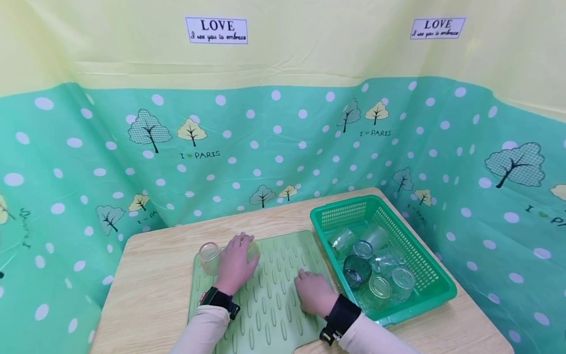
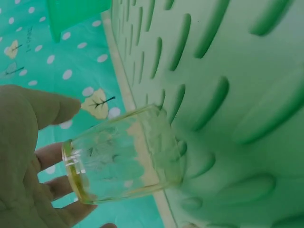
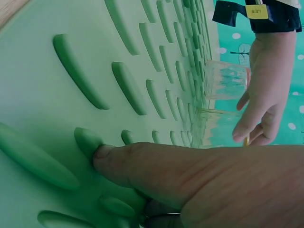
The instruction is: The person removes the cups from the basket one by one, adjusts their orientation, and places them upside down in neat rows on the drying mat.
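L hand (image 1: 236, 262) is curling round a jar (image 2: 124, 154) standing upright at mat (image 1: 274, 275) far-left corner, 2nd jar (image 1: 209, 257) just beside; R hand (image 1: 313, 292) is pressing flat on mat near basket (image 1: 435, 275), farther from jars

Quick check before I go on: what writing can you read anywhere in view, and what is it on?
"LOVE" on two white labels on the yellow backdrop; the script line beneath is too blurred to read.
"I PARIS", with a heart, printed on the green curtain.
Yellow wrist strap tag: too small to read.
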